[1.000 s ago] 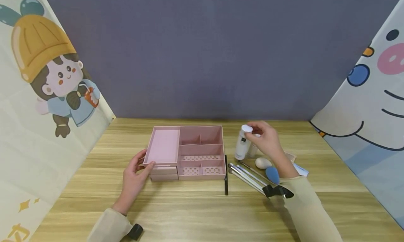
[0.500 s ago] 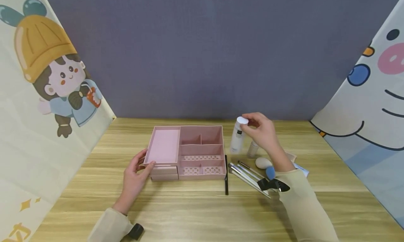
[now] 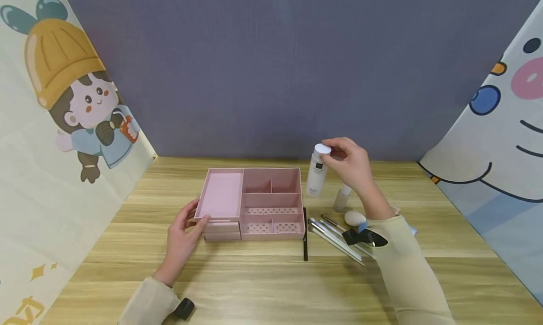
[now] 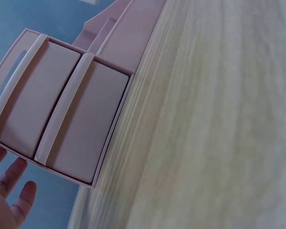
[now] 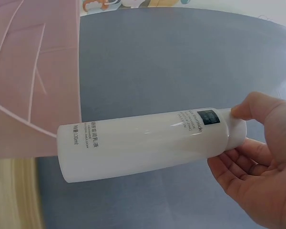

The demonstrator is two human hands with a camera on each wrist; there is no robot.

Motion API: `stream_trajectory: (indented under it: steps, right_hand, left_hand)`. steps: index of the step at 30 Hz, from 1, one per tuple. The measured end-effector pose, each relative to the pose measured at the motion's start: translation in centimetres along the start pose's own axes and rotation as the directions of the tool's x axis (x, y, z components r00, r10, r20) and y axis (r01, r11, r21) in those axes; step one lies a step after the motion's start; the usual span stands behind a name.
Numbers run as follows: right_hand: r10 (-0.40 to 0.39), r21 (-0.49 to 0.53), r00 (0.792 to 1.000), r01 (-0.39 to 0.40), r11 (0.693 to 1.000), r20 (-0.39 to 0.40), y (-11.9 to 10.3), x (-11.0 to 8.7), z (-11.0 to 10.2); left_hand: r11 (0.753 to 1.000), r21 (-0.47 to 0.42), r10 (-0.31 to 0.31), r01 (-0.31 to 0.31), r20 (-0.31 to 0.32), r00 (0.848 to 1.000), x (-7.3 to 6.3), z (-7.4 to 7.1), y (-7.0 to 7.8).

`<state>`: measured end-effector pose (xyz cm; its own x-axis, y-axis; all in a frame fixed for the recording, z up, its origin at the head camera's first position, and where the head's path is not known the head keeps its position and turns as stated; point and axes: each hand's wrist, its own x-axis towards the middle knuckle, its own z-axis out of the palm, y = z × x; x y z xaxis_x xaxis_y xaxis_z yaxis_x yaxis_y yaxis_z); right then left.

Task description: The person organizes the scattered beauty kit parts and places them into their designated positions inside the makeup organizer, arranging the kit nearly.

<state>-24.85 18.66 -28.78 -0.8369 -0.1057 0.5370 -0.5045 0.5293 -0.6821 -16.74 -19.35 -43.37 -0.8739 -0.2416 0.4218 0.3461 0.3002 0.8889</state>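
A pink desktop organizer [image 3: 273, 204] stands on the table, with a flat-topped section over two drawers at its left and open compartments at its right. My left hand [image 3: 183, 233] holds its front left corner, thumb at the front edge and fingers along the side wall. In the left wrist view, the fingers [image 4: 20, 171] lie against that wall below the drawer fronts. My right hand [image 3: 353, 165] pinches the cap of a white lotion bottle [image 5: 143, 145] between thumb and fingers. The bottle hangs slightly tilted, right of the organizer's back right corner.
A small white-capped bottle [image 3: 341, 200] stands right of the held bottle. Nearer lie several makeup brushes [image 3: 335, 242], a white egg-shaped sponge [image 3: 354, 218] and a mostly hidden blue one [image 3: 362, 227]. A slim black pencil [image 3: 305, 235] lies along the organizer's right side.
My right hand has lifted the lotion bottle and moved it left and away, toward the organizer's back right corner. The left hand has kept its place on the organizer.
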Motion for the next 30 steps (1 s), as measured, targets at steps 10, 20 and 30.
stream_trajectory:
  steps: [10,20,30]
  right_hand:
    - [0.0,0.069,1.0,-0.002,0.998,0.02,-1.6,1.3,0.6]
    - [-0.011,0.163,0.999,0.005,0.987,0.034,-2.2,1.9,2.8]
    - [-0.042,0.203,0.998,0.032,0.979,0.044,-3.2,2.4,5.2]
  left_hand:
    - [1.0,-0.011,0.006,-0.006,-0.006,1.0,0.0,0.1,0.0]
    - [1.0,-0.009,-0.01,0.009,-0.008,1.0,0.0,0.1,0.0]
    - [1.0,-0.003,-0.003,0.003,-0.001,1.0,-0.1,0.0,0.3]
